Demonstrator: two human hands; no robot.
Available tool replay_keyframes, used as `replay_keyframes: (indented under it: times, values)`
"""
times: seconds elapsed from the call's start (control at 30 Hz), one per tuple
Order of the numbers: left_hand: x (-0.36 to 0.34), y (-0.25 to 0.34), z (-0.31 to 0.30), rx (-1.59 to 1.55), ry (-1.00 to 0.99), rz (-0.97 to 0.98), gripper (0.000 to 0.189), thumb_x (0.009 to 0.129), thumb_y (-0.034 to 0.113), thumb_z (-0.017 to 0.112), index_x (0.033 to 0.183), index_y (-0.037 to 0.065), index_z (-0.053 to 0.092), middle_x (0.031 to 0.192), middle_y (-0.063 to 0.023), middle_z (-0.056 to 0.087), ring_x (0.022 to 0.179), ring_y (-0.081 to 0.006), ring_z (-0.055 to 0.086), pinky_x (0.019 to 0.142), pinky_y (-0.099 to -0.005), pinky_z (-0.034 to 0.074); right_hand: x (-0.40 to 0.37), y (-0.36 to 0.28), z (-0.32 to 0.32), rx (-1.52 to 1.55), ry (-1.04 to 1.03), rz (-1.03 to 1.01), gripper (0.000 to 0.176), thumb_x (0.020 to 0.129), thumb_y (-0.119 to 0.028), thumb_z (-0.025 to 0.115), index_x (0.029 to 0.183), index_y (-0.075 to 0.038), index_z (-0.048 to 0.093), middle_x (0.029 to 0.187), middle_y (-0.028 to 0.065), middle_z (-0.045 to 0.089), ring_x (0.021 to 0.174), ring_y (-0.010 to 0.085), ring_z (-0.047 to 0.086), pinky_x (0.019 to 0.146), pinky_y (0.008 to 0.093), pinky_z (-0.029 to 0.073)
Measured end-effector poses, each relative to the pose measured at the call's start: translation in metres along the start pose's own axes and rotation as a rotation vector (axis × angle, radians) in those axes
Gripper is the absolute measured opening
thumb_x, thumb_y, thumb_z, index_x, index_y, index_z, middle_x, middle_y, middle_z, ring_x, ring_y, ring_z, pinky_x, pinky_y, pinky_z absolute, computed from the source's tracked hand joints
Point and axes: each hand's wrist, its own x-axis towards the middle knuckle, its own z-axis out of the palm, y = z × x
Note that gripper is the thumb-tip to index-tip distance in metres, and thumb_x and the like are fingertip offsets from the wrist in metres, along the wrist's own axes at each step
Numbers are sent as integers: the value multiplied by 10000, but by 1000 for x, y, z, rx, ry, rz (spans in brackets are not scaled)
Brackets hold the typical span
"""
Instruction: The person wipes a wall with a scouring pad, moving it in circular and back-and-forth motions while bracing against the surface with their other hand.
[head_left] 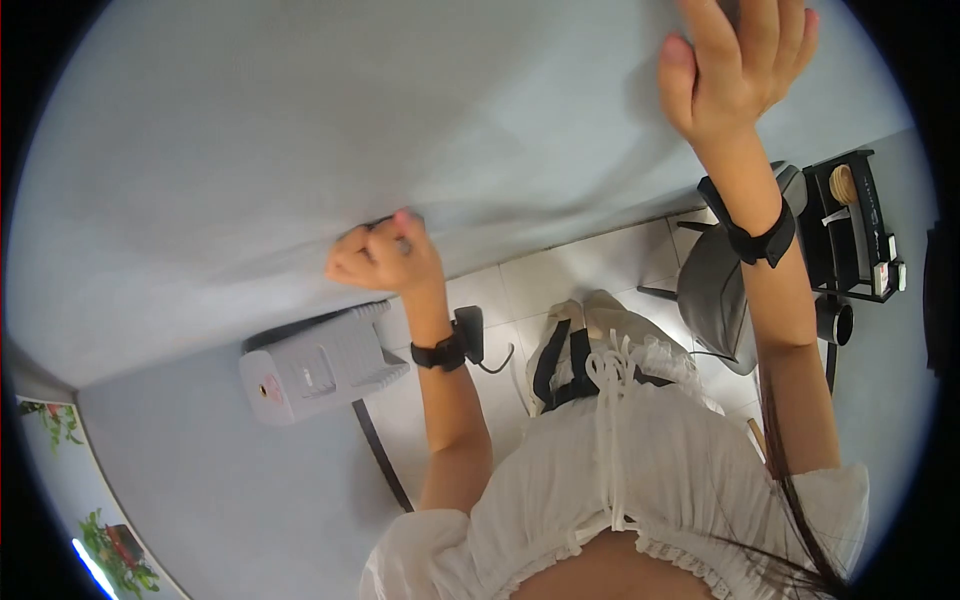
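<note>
My left hand [385, 258] is closed in a fist close to the pale grey-blue wall [300, 120]. A bit of something dark shows behind its fingers, and what it holds, if anything, I cannot make out. Higher up on the right, my right hand [735, 80] reaches to the same wall with its fingers stretched out and the thumb apart. Its fingertips are partly cut off by the top of the view. A dark patch shows between two of those fingers, too little to name. Each wrist wears a black strap [765, 235]; the left one carries a small black box [468, 335].
A light grey plastic stool-like object [320, 370] stands at lower left. To the right are a dark grey chair [715, 290] and a black rack [850, 225] with small items, above a black cup [834, 320]. Pale floor tiles [560, 265] lie below; plants [115, 550] appear at far left.
</note>
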Motion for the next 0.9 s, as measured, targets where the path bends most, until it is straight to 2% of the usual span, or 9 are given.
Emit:
replay_keyframes:
  times: [0.1, 0.27, 0.4, 0.47, 0.57, 0.63, 0.73, 0.83, 0.9]
  values:
    - [43, -22, 0, 24, 135, -8, 256, 926, 159, 506, 699, 70, 428, 772, -72, 444, 743, -255, 394, 655, -364, 310, -2, -7, -1, 19, -7, 63, 418, 957, -403, 311, 1203, -271, 622, 1353, 150, 520, 1353, 277, 351, 1159, 371, 114]
    - [119, -31, 1, -80, 498, -318, 279, 982, 164, 422, 733, 54, 362, 747, -41, 329, 698, -203, 341, 639, -314, 306, -3, -12, -3, 25, -23, 103, 415, 954, -412, 310, 1190, -289, 629, 1351, 132, 526, 1350, 268, 357, 1161, 367, 108]
    - [12, -21, 15, -10, 244, -12, 223, 962, 164, 438, 760, 73, 416, 814, -80, 422, 707, -245, 373, 631, -367, 301, 0, -14, -2, 31, -6, 132, 407, 954, -403, 316, 1183, -293, 633, 1350, 125, 529, 1347, 266, 362, 1163, 365, 109]
    - [-1, -17, 8, 6, 122, -113, 227, 957, 150, 441, 740, 85, 424, 799, -79, 424, 714, -241, 375, 637, -360, 301, -1, -13, 2, 31, 23, 118, 401, 954, -398, 320, 1181, -295, 634, 1351, 125, 528, 1347, 265, 363, 1163, 366, 113]
    - [57, -47, -6, 94, 161, -221, 247, 966, 176, 447, 744, 72, 416, 775, -77, 418, 709, -233, 373, 638, -358, 307, 1, -14, 1, 29, 32, 91, 398, 955, -394, 322, 1179, -294, 635, 1354, 128, 524, 1347, 267, 362, 1163, 369, 118]
    - [116, -60, -21, 160, 303, -203, 247, 966, 165, 440, 749, 56, 400, 758, -70, 403, 684, -217, 365, 624, -346, 309, 0, -8, 0, 7, 2, 49, 399, 955, -393, 323, 1180, -289, 636, 1357, 130, 521, 1349, 270, 358, 1164, 371, 117]
    - [135, -62, -11, -81, 526, -352, 251, 962, 150, 446, 744, 42, 383, 751, -62, 380, 661, -203, 351, 607, -334, 304, 3, -11, -14, 35, -125, 107, 402, 956, -391, 323, 1182, -280, 635, 1360, 135, 517, 1354, 272, 349, 1165, 372, 113]
    - [58, -67, 4, 61, 389, -215, 220, 939, 97, 444, 739, 30, 382, 754, -60, 364, 660, -198, 346, 608, -322, 307, 13, -31, -22, 97, -220, 344, 403, 956, -384, 324, 1184, -271, 635, 1359, 139, 517, 1356, 271, 345, 1166, 369, 111]
    - [11, -59, 1, 70, 199, -216, 206, 934, 89, 441, 740, 24, 416, 766, -85, 394, 687, -212, 367, 631, -348, 307, 12, -28, -22, 82, -180, 270, 401, 954, -381, 327, 1185, -267, 635, 1357, 141, 518, 1356, 270, 346, 1165, 366, 113]
